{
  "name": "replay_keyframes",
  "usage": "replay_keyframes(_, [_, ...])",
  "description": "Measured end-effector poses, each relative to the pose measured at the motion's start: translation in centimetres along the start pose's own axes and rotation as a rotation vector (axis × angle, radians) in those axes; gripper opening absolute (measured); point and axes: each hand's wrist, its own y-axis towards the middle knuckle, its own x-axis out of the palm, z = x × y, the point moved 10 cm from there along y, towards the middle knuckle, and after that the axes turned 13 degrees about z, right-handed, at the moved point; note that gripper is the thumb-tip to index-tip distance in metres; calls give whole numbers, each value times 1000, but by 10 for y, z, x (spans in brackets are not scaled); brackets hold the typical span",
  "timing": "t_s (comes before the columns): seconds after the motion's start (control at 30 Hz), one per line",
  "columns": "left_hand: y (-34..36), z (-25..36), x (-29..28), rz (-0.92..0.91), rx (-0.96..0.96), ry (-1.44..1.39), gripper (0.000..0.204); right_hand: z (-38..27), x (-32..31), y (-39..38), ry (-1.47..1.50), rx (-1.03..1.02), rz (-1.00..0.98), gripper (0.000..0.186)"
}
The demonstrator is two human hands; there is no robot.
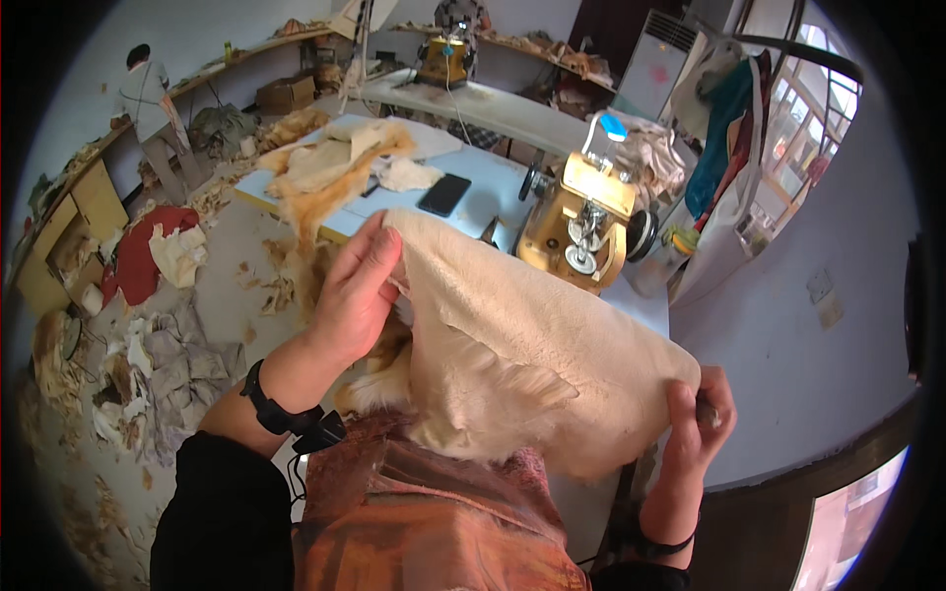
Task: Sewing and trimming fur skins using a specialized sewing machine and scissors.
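Note:
A cream fur pelt point(522, 305) is stretched between my two hands above my lap, its bare leather side up along the top and pale fur showing in the fold below. My left hand point(357, 291) pinches the upper left corner, thumb on top. At the right end my right hand point(702, 419) grips the edge, with fingers curled behind it; something small and dark shows by those fingers, too unclear to name. Beyond the pelt stands a gold fur sewing machine point(581, 217) with metal discs at its front. The pelt hides part of the table edge.
On the light blue table point(483, 163) lie a black phone point(444, 195) and orange-edged fur pieces point(340, 163). Scraps and a grey cloth heap point(192, 360) cover the floor at left, near a red cloth point(153, 258). A person point(153, 108) stands at the far-left shelf. Hanging cloths point(719, 148) are at right.

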Motion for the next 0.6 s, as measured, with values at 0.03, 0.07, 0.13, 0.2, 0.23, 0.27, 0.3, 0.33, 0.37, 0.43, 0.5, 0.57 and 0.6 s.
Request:
replay_keyframes(0.03, [1, 15, -2, 7, 74, 31, 35, -16, -4, 1, -5, -52, 3, 21])
replay_keyframes(0.07, [4, 28, 3, 2, 92, 32, 35, -30, -8, 1, -11, -102, 5, 22])
replay_keyframes(0.13, [-2, 94, 8, 146, 488, 85, 28, -51, -29, -1, -52, -169, 52, 25])
replay_keyframes(0.2, [-4, 116, 17, 100, 528, 36, 25, -56, -43, -7, -23, -201, 67, 23])
replay_keyframes(0.23, [-9, 125, 20, 59, 564, -9, 22, -56, -43, -10, -20, -200, 64, 23])
replay_keyframes(0.27, [-9, 118, 15, 60, 562, -6, 22, -48, -40, -14, -59, -139, 55, 21])
replay_keyframes(0.3, [-1, 89, 1, 111, 415, 151, 20, -40, -36, -18, -97, -79, 41, 19])
replay_keyframes(0.33, [6, 52, -15, 156, 255, 301, 18, -27, -29, -21, -129, -33, -23, 17])
replay_keyframes(0.37, [7, 31, -28, 159, 246, 306, 18, -7, -22, -24, -140, 51, -49, 17])
replay_keyframes(0.43, [9, -31, -49, 172, -42, 424, 18, 26, -11, -36, -119, 219, -99, 19])
replay_keyframes(0.5, [-15, -30, -26, 97, 223, 507, 14, 47, -9, -45, -89, 284, -109, 20])
replay_keyframes(0.57, [-48, -36, 22, -287, 310, 616, 23, 64, -6, -53, -18, 349, -111, 23])
replay_keyframes(0.6, [-74, -48, 47, -560, 212, 600, 31, 65, -3, -54, -22, 357, -119, 23])
